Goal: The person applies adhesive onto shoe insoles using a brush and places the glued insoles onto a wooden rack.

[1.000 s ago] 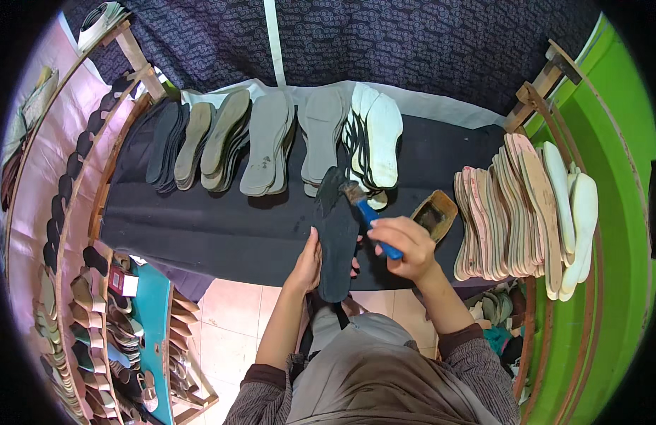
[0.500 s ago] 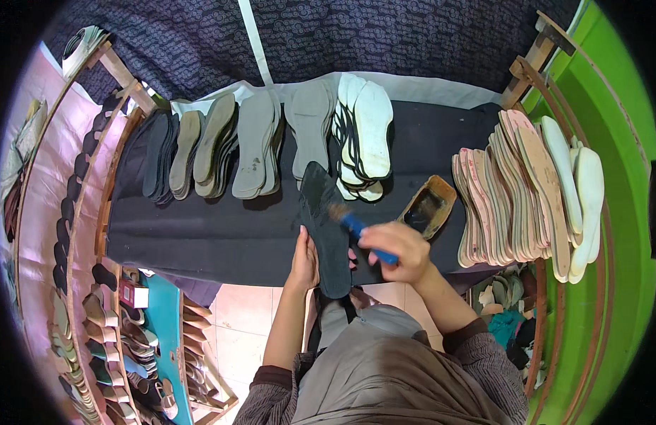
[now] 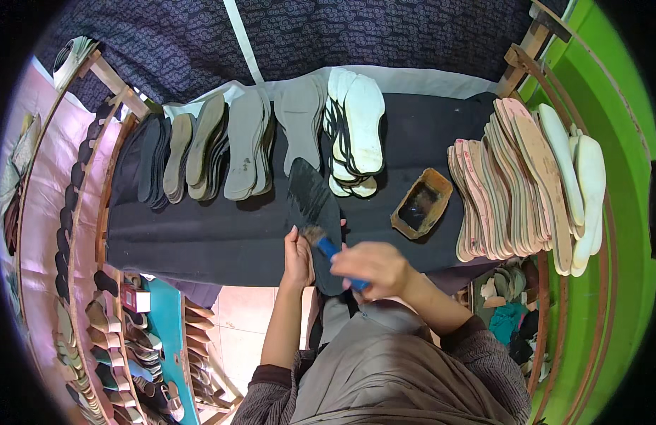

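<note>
Left hand (image 3: 298, 263) is gripping dark insole (image 3: 312, 195) by its edges; right hand (image 3: 376, 266) is clenching blue-handled brush (image 3: 328, 247), bristles (image 3: 313, 234) touching the insole. Brown tray (image 3: 406, 226) is sitting nearby.

Worn on the person's head, the left camera of a side-by-side pair looked steeply down and forward through a wide fisheye lens. Grey clothing (image 3: 391, 361) sat nearest, at the lower edge; left fingers (image 3: 292, 244) and right fingers (image 3: 352, 265) came close, near mid-frame; the tabletop (image 3: 200, 244) stretched beyond, a dark curtain (image 3: 377, 35) farthest off.
</note>
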`<action>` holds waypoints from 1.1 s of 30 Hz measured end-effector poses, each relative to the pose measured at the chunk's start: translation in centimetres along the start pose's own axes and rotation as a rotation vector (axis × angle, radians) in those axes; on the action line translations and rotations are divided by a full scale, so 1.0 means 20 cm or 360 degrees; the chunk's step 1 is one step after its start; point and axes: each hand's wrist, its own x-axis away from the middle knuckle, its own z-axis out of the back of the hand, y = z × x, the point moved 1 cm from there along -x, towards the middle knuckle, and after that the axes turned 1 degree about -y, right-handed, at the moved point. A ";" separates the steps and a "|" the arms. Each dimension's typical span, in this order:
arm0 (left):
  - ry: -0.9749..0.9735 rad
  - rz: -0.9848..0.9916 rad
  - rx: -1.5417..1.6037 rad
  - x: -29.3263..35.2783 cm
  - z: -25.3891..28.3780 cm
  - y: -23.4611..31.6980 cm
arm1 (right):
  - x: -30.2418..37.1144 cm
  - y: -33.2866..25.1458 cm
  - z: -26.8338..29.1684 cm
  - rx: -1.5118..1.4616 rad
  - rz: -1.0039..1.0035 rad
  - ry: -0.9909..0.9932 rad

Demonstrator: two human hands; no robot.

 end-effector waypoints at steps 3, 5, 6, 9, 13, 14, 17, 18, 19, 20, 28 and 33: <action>0.0236 -0.0014 -0.0122 0.01 -0.07 0.02 | -0.04 0.05 0.09 0.0392 -0.0285 0.0380; 0.0193 -0.0065 -0.0057 0.01 -0.07 0.02 | 0.00 0.02 0.03 0.0206 -0.0161 0.0214; 0.0154 -0.0119 0.0010 0.01 -0.06 0.02 | 0.01 -0.01 -0.01 0.0016 -0.0034 0.0045; 0.0207 -0.0144 0.0191 -0.02 -0.03 -0.02 | 0.02 0.01 0.00 -0.0005 -0.0107 0.0124; 0.0386 -0.0148 0.0033 -0.01 -0.10 0.01 | 0.05 0.04 0.02 0.0141 -0.0178 0.0252; 0.0354 -0.0145 0.0091 -0.01 -0.09 0.01 | 0.06 0.02 -0.01 0.0000 -0.0055 0.0110; 0.0317 -0.0179 0.0039 -0.01 -0.08 0.02 | 0.06 0.01 -0.02 -0.0109 -0.0058 0.0051; 0.0299 -0.0196 0.0016 -0.01 -0.07 0.01 | 0.06 0.06 -0.01 -0.0096 -0.0139 0.0217; 0.0487 -0.0173 0.0075 -0.01 -0.07 0.00 | 0.06 0.07 0.02 0.0163 -0.0214 0.0316; 0.0488 -0.0176 0.0073 -0.01 -0.05 0.00 | 0.03 0.06 0.05 0.0228 -0.0256 0.0279; 0.0476 -0.0218 0.0057 -0.03 -0.04 0.00 | 0.07 0.06 0.03 0.0051 -0.0247 0.0273; 0.0307 -0.0254 0.0014 -0.01 -0.03 0.00 | 0.09 0.02 -0.01 -0.0048 -0.0154 0.0084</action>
